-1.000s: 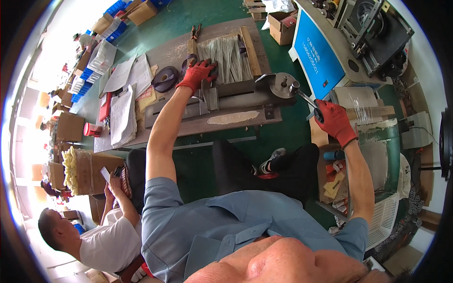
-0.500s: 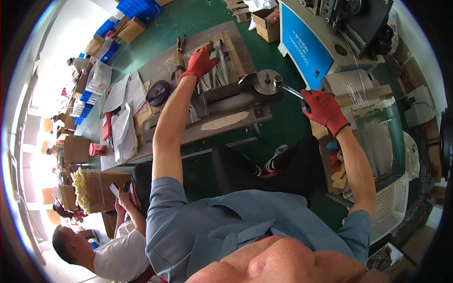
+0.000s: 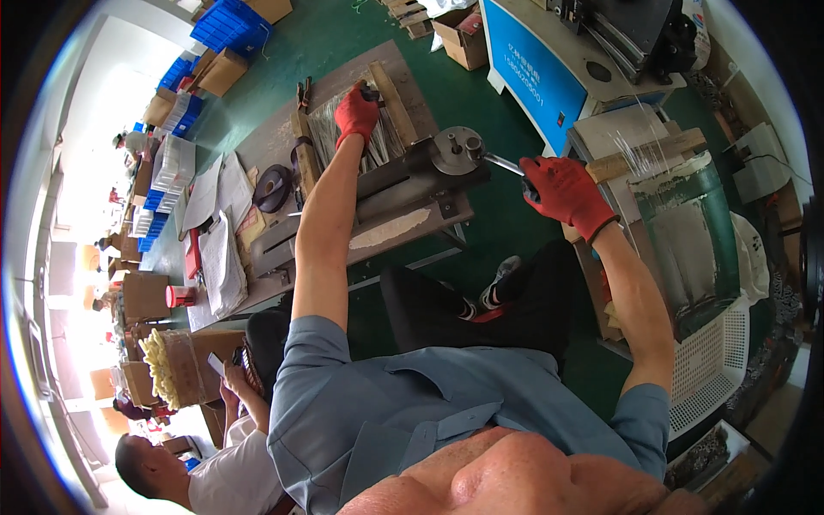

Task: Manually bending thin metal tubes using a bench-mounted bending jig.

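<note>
My right hand [image 3: 568, 196], in a red glove with dark fingertips, is wrapped round the end of a shiny metal lever [image 3: 502, 160]. That lever runs to a small post on a round metal disc [image 3: 452, 161], mounted at the end of a long dark metal bar fixture [image 3: 378, 182] on the bench. My left hand [image 3: 357, 114], also red-gloved, is over a pile of thin straight metal wires [image 3: 324, 133] lying between two wooden strips [image 3: 392, 99]. Its fingers look curled in; whether they hold a wire is hidden.
On the bench [image 3: 365, 73] lie a dark tape roll [image 3: 273, 187], papers [image 3: 225, 266] and pliers [image 3: 304, 93]. To the right stand a blue-panelled machine [image 3: 536, 77] and a white plastic basket [image 3: 708, 369]. A seated person [image 3: 232, 472] at lower left holds a phone.
The whole view has shifted a little. My left hand's fingers, reaching out over the wires before, now look more curled. My right hand keeps hold of the lever, at much the same angle.
</note>
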A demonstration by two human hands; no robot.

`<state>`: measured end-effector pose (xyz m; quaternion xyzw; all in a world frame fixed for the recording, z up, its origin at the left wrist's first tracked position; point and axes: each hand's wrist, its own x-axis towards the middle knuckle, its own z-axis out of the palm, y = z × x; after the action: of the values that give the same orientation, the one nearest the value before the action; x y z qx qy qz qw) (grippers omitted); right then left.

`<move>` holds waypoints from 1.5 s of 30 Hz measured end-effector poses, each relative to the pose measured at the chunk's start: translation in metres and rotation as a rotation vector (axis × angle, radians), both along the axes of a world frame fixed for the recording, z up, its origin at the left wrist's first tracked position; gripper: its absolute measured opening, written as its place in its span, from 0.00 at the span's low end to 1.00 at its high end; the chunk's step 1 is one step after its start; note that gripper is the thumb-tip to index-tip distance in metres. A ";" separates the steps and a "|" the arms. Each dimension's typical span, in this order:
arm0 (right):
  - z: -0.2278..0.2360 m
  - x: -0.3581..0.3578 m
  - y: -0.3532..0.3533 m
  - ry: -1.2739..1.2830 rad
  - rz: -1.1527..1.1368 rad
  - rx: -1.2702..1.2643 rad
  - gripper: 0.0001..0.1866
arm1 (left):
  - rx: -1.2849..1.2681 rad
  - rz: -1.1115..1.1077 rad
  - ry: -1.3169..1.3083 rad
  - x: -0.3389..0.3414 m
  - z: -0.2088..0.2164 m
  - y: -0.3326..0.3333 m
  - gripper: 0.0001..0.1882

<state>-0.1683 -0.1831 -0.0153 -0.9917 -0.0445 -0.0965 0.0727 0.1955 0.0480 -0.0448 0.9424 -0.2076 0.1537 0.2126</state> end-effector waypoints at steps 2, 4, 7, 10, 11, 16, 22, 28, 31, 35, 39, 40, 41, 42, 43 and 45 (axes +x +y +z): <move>0.000 0.001 0.000 -0.011 0.002 0.011 0.19 | -0.181 0.053 0.074 0.009 -0.001 0.005 0.24; 0.002 0.009 0.007 -0.050 0.038 0.028 0.18 | -0.516 -0.130 0.116 0.033 -0.001 0.031 0.24; 0.001 0.001 0.004 -0.107 0.010 -0.007 0.18 | -0.722 -0.344 0.269 0.017 -0.010 0.008 0.25; 0.004 0.004 0.005 -0.024 0.010 0.027 0.18 | -0.654 -0.433 0.189 0.007 -0.009 0.002 0.23; 0.004 0.003 0.004 -0.022 0.005 0.022 0.18 | -0.659 -0.437 0.191 0.001 -0.008 -0.004 0.23; 0.000 0.002 0.003 -0.025 0.015 0.024 0.19 | 0.004 -0.207 -0.002 -0.024 0.001 -0.020 0.23; -0.002 0.000 0.001 -0.085 0.012 -0.045 0.20 | 0.355 -0.249 0.003 -0.029 0.015 -0.037 0.24; 0.008 -0.001 0.003 -0.157 0.041 -0.147 0.23 | 0.504 -0.407 -0.004 -0.052 0.009 -0.048 0.26; 0.011 -0.003 -0.002 -0.192 0.005 -0.208 0.27 | 0.379 -0.443 0.022 -0.063 0.009 -0.058 0.25; 0.014 -0.019 0.023 -0.521 -0.055 -0.233 0.29 | 0.034 -0.532 -0.025 -0.068 0.009 -0.053 0.25; -0.033 -0.047 0.055 -0.501 0.077 -0.020 0.26 | -0.101 -0.527 0.078 -0.092 0.029 -0.061 0.24; -0.058 -0.048 0.062 -0.469 0.083 0.061 0.25 | -0.142 -0.510 0.100 -0.094 0.033 -0.059 0.24; -0.087 -0.048 0.068 -0.434 0.086 0.139 0.25 | -0.185 -0.497 0.122 -0.097 0.038 -0.059 0.24; -0.116 -0.050 0.076 -0.297 0.038 0.209 0.24 | -0.188 -0.489 0.117 -0.099 0.043 -0.058 0.24; -0.140 -0.051 0.087 -0.250 -0.010 0.319 0.22 | -0.260 -0.464 0.108 -0.101 0.047 -0.055 0.24; -0.205 -0.056 0.105 -0.104 -0.237 0.713 0.19 | -0.328 -0.436 0.089 -0.110 0.058 -0.054 0.24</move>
<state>-0.2239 -0.0783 -0.2206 -0.8961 0.1034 -0.1638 0.3993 0.0855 -0.0059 0.0133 0.8342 -0.3685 0.0944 0.3992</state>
